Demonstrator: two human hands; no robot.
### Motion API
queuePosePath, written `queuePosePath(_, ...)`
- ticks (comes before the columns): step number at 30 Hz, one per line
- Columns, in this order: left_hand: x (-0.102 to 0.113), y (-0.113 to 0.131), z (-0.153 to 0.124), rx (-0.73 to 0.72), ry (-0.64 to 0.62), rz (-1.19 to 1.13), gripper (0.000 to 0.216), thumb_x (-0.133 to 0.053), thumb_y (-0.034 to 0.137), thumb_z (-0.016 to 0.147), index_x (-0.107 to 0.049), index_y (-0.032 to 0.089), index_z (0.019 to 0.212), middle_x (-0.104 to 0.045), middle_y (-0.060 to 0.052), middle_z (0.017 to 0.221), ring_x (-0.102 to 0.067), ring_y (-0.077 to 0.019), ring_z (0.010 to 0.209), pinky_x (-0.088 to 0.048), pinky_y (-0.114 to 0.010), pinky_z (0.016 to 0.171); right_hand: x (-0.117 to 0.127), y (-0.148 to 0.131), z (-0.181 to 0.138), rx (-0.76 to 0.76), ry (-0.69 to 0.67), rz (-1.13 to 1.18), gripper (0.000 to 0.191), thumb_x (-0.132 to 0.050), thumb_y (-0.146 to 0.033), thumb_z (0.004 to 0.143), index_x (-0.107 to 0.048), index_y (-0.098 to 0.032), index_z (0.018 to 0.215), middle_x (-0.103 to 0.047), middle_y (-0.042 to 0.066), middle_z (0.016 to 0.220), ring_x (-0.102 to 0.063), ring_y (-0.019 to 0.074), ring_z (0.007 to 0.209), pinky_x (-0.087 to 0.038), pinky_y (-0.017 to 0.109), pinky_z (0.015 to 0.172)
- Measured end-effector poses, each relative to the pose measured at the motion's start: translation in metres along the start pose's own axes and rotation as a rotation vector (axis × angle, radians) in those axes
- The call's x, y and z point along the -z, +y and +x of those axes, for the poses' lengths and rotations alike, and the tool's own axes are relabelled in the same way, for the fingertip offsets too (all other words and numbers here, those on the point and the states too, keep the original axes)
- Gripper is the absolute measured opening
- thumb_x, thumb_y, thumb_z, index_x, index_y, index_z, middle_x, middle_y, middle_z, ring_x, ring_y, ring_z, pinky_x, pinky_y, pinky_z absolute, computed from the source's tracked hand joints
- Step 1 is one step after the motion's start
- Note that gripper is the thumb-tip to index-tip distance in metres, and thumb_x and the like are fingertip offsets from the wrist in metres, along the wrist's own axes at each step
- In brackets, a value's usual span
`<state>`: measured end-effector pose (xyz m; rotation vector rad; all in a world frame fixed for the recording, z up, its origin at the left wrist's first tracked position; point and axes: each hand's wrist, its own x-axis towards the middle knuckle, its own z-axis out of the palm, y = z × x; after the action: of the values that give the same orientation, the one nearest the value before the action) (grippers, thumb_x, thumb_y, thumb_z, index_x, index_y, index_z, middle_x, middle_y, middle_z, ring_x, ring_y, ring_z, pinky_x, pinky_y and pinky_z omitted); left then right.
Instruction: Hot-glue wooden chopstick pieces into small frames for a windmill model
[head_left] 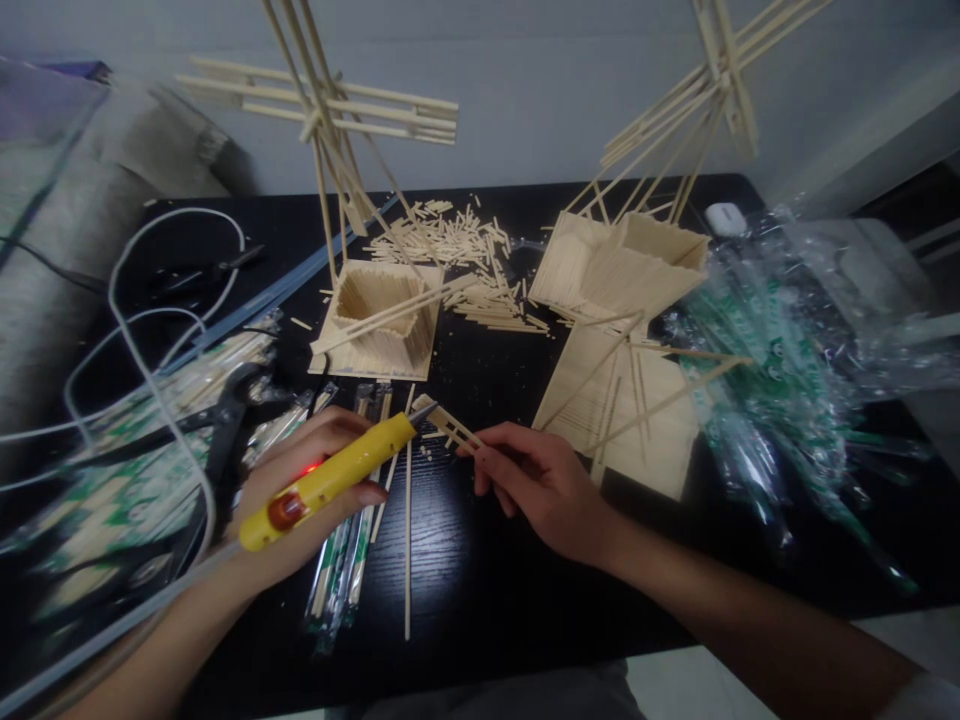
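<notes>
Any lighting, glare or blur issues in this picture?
Head view: dim and hazy, fine detail soft; head view: pale sheen on the black table and glints on the plastic wrappers; head view: small red glow at the yellow tool.

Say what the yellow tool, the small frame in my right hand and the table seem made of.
Yellow tool: probably smooth plastic, from its even colour; its grey tip looks like metal. Small frame: likely bare wood, pale and matt. Table: possibly black-finished wood or laminate; faint grain shows in the sheen.
</notes>
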<state>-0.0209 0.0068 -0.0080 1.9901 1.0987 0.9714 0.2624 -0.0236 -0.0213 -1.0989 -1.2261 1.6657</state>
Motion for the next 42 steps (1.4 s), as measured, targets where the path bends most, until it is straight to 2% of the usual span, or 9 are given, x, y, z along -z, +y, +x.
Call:
queuePosePath(3, -0.0006, -0.0031, -0.0013, -0.013, -0.01, 0.017, 0.02, -0.089, 0.046, 0.091, -0.08, 0.03, 0.099, -0.08, -0.003, 0.1, -0.077, -0.0229, 0.089, -0.064, -0.037, 0.078, -0.0002, -0.0016, 0.0, -0.014, -0.001, 0.013, 0.025, -0.066, -0.039, 0.108, -0.077, -0.017, 0.107, -0.068, -0.001, 0.076, -0.052, 0.008, 0.052, -0.04, 0.022, 0.049)
queuePosePath(8, 0.0, -0.0029, -0.0041, 0.064, 0.121, 0.082, 0.03, -0.085, 0.057, 0.092, -0.08, 0.028, 0.09, -0.079, -0.004, 0.097, -0.077, -0.0243, 0.089, -0.063, -0.04, 0.082, 0.0001, -0.0009, 0.0002, -0.015, -0.003, 0.015, 0.026, -0.067, -0.041, 0.108, -0.077, -0.017, 0.108, -0.069, 0.0, 0.076, -0.053, 0.0084, 0.053, -0.04, 0.023, 0.049)
queuePosePath(16, -0.0016, -0.004, -0.0045, 0.03, 0.105, 0.084, 0.017, -0.088, 0.043, 0.092, -0.079, 0.029, 0.094, -0.08, -0.002, 0.102, -0.078, -0.0227, 0.089, -0.063, -0.036, 0.082, 0.0017, 0.0002, 0.0007, -0.028, -0.007, 0.042, 0.028, -0.067, -0.042, 0.109, -0.078, -0.016, 0.108, -0.068, -0.001, 0.076, -0.052, 0.0079, 0.052, -0.04, 0.022, 0.049)
queuePosePath(20, -0.0013, -0.0038, -0.0035, 0.001, 0.095, 0.082, 0.017, -0.089, 0.042, 0.09, -0.08, 0.028, 0.095, -0.08, -0.002, 0.105, -0.077, -0.0224, 0.09, -0.063, -0.034, 0.083, 0.0008, 0.0, 0.0007, -0.034, -0.005, 0.049, 0.028, -0.068, -0.043, 0.108, -0.077, -0.017, 0.109, -0.068, -0.001, 0.076, -0.052, 0.008, 0.052, -0.04, 0.022, 0.049)
queuePosePath(27, 0.0022, -0.0077, -0.0011, -0.093, -0.057, 0.159, 0.02, -0.087, 0.039, 0.094, -0.078, 0.026, 0.107, -0.079, -0.004, 0.106, -0.077, -0.0203, 0.09, -0.061, -0.031, 0.079, 0.0011, -0.0005, 0.0011, -0.057, -0.033, 0.083, 0.028, -0.069, -0.044, 0.108, -0.077, -0.017, 0.108, -0.068, -0.001, 0.075, -0.051, 0.0075, 0.051, -0.039, 0.021, 0.048)
queuePosePath(31, 0.0029, -0.0076, -0.0013, -0.111, -0.05, 0.197, 0.02, -0.087, 0.038, 0.094, -0.077, 0.027, 0.108, -0.08, -0.004, 0.107, -0.077, -0.0208, 0.089, -0.062, -0.032, 0.078, 0.001, -0.0019, 0.0008, -0.075, -0.035, 0.076, 0.029, -0.069, -0.046, 0.107, -0.077, -0.018, 0.106, -0.067, -0.001, 0.075, -0.051, 0.0076, 0.051, -0.039, 0.022, 0.048)
queuePosePath(37, 0.0011, -0.0022, -0.0028, -0.097, 0.048, 0.249, 0.018, -0.084, 0.04, 0.096, -0.076, 0.026, 0.104, -0.08, -0.003, 0.104, -0.079, -0.0216, 0.09, -0.064, -0.033, 0.081, 0.0, -0.0008, 0.0019, -0.063, -0.024, 0.079, 0.03, -0.07, -0.046, 0.106, -0.077, -0.017, 0.106, -0.068, -0.002, 0.075, -0.051, 0.0078, 0.051, -0.04, 0.021, 0.048)
queuePosePath(42, 0.0031, -0.0047, -0.0038, -0.067, 0.016, 0.241, 0.021, -0.087, 0.04, 0.093, -0.078, 0.027, 0.107, -0.081, -0.004, 0.108, -0.078, -0.0218, 0.093, -0.063, -0.033, 0.084, 0.0008, -0.0009, 0.0015, -0.074, -0.019, 0.066, 0.031, -0.07, -0.047, 0.107, -0.076, -0.016, 0.108, -0.068, -0.001, 0.076, -0.052, 0.0078, 0.052, -0.041, 0.021, 0.049)
